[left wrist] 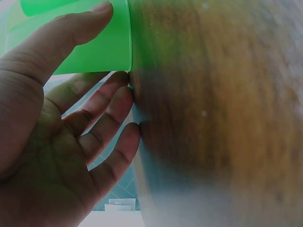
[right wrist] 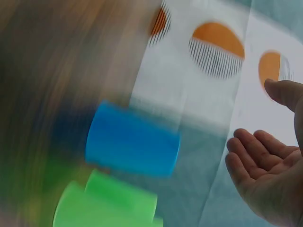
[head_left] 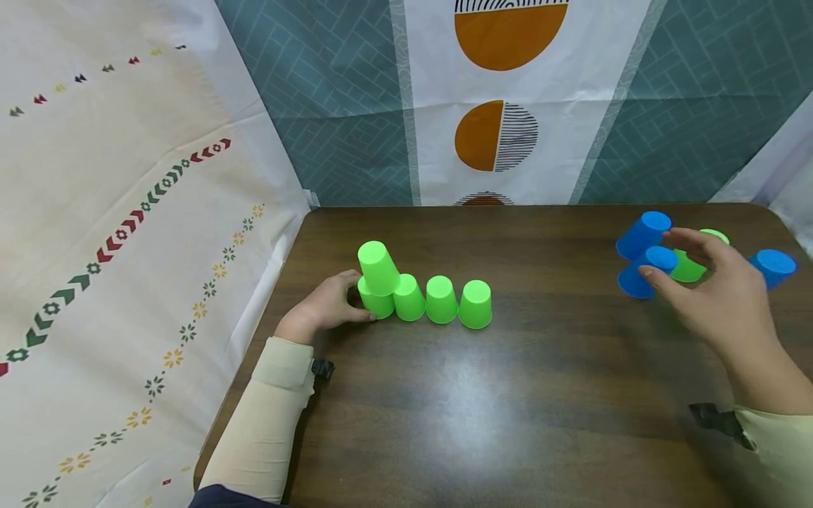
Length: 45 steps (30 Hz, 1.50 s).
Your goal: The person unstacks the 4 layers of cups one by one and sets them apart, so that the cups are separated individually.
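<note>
At the left of the table in the head view, my left hand holds the leftmost upside-down green cup of a row. In the left wrist view the thumb lies across that cup, with the other fingertips by the tabletop. Above it, another green cup rests across the leftmost cup and its neighbor. On the right, my right hand hovers with thumb and fingers spread, nothing in its grasp. Near it are a front blue cup, a rear blue cup and a green cup.
Two more green cups, the nearer and the end one, continue the left row. Beyond my right hand stands another blue cup. The dark wooden table meets a patterned cloth at the back.
</note>
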### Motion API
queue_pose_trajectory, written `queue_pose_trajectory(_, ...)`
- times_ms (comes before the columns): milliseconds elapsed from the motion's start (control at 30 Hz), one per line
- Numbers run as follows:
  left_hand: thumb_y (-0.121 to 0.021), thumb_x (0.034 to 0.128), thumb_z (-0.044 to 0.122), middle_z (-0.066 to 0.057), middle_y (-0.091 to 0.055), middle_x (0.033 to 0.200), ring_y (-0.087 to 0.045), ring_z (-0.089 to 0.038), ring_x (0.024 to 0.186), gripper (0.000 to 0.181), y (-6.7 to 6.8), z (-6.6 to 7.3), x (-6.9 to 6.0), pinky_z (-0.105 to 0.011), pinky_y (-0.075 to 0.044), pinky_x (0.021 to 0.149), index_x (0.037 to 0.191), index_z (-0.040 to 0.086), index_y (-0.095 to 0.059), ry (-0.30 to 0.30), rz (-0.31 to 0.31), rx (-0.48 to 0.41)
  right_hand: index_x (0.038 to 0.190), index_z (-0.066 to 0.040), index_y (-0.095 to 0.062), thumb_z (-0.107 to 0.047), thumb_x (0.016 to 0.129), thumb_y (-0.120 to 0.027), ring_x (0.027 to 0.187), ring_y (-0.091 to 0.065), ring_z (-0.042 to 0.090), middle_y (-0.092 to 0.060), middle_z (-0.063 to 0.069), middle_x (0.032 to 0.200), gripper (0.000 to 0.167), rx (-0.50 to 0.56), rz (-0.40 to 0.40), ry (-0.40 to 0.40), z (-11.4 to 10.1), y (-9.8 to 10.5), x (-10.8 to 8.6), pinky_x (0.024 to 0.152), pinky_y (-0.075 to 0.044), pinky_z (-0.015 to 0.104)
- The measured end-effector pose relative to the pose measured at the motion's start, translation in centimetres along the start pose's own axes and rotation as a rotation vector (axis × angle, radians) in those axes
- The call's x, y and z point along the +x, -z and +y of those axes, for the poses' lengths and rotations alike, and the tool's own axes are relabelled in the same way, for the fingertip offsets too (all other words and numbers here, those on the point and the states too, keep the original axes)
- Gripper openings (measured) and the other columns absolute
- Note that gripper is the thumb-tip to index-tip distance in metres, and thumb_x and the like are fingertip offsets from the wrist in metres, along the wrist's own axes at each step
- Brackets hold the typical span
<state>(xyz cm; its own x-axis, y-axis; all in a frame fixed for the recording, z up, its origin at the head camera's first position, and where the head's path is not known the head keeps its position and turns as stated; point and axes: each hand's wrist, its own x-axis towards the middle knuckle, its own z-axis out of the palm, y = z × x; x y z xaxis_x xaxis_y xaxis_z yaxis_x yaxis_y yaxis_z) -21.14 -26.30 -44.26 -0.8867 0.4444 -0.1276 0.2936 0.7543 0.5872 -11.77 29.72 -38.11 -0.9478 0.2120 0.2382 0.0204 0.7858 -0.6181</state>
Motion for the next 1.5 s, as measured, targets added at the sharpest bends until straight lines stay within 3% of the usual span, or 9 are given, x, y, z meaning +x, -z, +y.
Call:
queue_pose_trajectory(100, -0.096, 0.0761, 0.022, -0.004, -0.064, 0.125, -0.059, -0.024, 0.118, 0.059, 0.0, 0.1, 0.1, -0.046, -0.046, 0.107, 0.127, 0.010, -0.070, 0.004, -0.001, -0.002, 0.158, -0.012, -0.046, -0.041, 0.096, -0.077, 0.138, -0.046, 0.050, -0.054, 0.022, 0.151, 0.075, 0.063, -0.089, 0.055, -1.7, -1.4, 0.6, 0.102, -0.038, 0.074)
queue_pose_trajectory(167, -0.096, 0.0758, 0.022, -0.004, -0.064, 0.125, -0.059, -0.024, 0.117, 0.059, 0.0, 0.1, 0.2, -0.045, -0.047, 0.106, 0.127, 0.010, -0.070, 0.005, 0.000, -0.001, 0.154, -0.014, -0.050, -0.041, 0.094, -0.079, 0.121, -0.059, 0.045, -0.056, 0.019, 0.149, 0.072, 0.092, -0.116, 0.112, -2.8, -2.4, 0.9, 0.096, -0.046, 0.063)
queue_pose_trajectory(233, -0.096, 0.0760, 0.022, -0.004, -0.064, 0.124, -0.059, -0.024, 0.117, 0.058, 0.0, 0.0, 0.2, -0.045, -0.047, 0.106, 0.127, 0.010, -0.071, 0.002, 0.003, 0.002, 0.152, -0.013, -0.053, -0.040, 0.093, -0.081, 0.119, -0.060, 0.043, -0.057, 0.018, 0.149, 0.070, 0.114, -0.150, 0.165, -4.1, -3.5, 1.1, 0.096, -0.047, 0.059)
queue_pose_trajectory(333, -0.096, 0.0757, 0.023, -0.004, -0.064, 0.126, -0.059, -0.024, 0.119, 0.059, 0.0, -0.3, 0.2, -0.045, -0.046, 0.107, 0.127, 0.009, -0.070, 0.002, 0.004, 0.011, 0.150, -0.013, -0.054, -0.041, 0.093, -0.081, 0.119, -0.059, 0.042, -0.056, 0.016, 0.149, 0.069, 0.135, -0.205, 0.212, -6.2, -5.3, 1.3, 0.099, -0.047, 0.057)
queue_pose_trajectory(400, -0.096, 0.0754, 0.024, -0.005, -0.064, 0.126, -0.060, -0.024, 0.119, 0.060, 0.0, -0.4, 0.2, -0.046, -0.046, 0.107, 0.127, 0.009, -0.070, 0.001, 0.006, 0.014, 0.150, -0.012, -0.053, -0.039, 0.093, -0.082, 0.134, -0.051, 0.044, -0.055, 0.016, 0.150, 0.070, 0.152, -0.250, 0.224, -7.6, -6.4, 1.3, 0.106, -0.043, 0.065)
queue_pose_trajectory(467, -0.096, 0.0756, 0.025, -0.005, -0.064, 0.126, -0.060, -0.024, 0.120, 0.060, -0.1, -0.5, 0.2, -0.046, -0.046, 0.107, 0.127, 0.009, -0.069, 0.002, 0.006, 0.016, 0.150, -0.012, -0.053, -0.035, 0.093, -0.082, 0.136, -0.051, 0.042, -0.056, 0.015, 0.150, 0.068, 0.164, -0.280, 0.239, -8.9, -7.4, 1.4, 0.108, -0.042, 0.065)
queue_pose_trajectory(767, -0.096, 0.0757, 0.025, -0.004, -0.064, 0.124, -0.060, -0.023, 0.117, 0.059, -0.2, -0.5, 0.1, -0.045, -0.047, 0.105, 0.127, 0.010, -0.070, 0.005, 0.010, -0.004, 0.150, -0.011, -0.053, -0.030, 0.094, -0.082, 0.138, -0.049, 0.038, -0.056, 0.010, 0.150, 0.065, 0.244, -0.390, 0.326, -13.1, -11.6, 1.5, 0.113, -0.040, 0.055)
queue_pose_trajectory(1233, -0.095, 0.0769, 0.023, -0.004, -0.063, 0.126, -0.059, -0.024, 0.117, 0.059, 0.0, -0.1, 0.2, -0.045, -0.047, 0.105, 0.129, 0.010, -0.070, 0.016, 0.001, -0.006, 0.148, -0.014, -0.056, -0.035, 0.090, -0.084, 0.137, -0.054, 0.026, -0.060, -0.004, 0.144, 0.067, 0.339, -0.485, 0.385, -19.1, -16.1, 1.1, 0.111, -0.045, 0.047)
queue_pose_trajectory(1500, -0.095, 0.0785, 0.024, -0.005, -0.062, 0.130, -0.058, -0.025, 0.120, 0.061, 0.1, 0.0, 0.1, -0.047, -0.046, 0.107, 0.132, 0.010, -0.069, 0.046, -0.020, -0.019, 0.152, -0.014, -0.053, -0.039, 0.090, -0.084, 0.129, -0.060, 0.025, -0.055, -0.001, 0.151, 0.073, 0.292, -0.541, 0.412, -22.0, -18.4, 1.1, 0.107, -0.048, 0.047)
